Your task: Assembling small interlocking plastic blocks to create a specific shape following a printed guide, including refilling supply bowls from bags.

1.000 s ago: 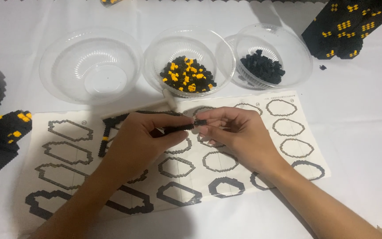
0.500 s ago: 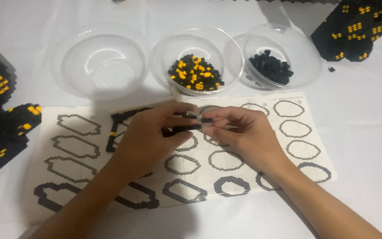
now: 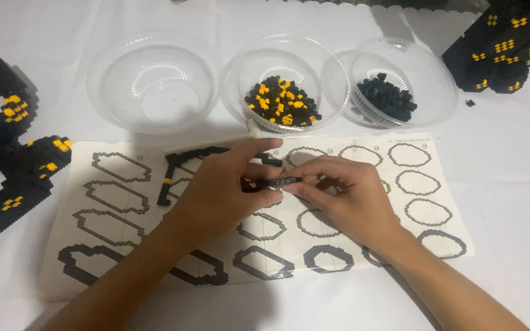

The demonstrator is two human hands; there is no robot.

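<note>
Grip: left hand [image 3: 219,196] and right hand [image 3: 345,196] pinching one black brick strip [image 3: 280,181] over pattern sheet [image 3: 118,245]; bowls of bricks [image 3: 283,101] far, within reach.

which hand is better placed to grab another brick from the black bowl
Right. The right hand lies nearer the bowl of black bricks, which sits up and to its right; the left hand would likely have to cross over.

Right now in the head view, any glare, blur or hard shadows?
Head view: sharp, no motion blur on the left hand or right hand; soft shadows under both forearms; mild glare on the empty clear bowl; white tablecloth bright, not blown out; the small black strip between the fingers reads clearly.
</note>
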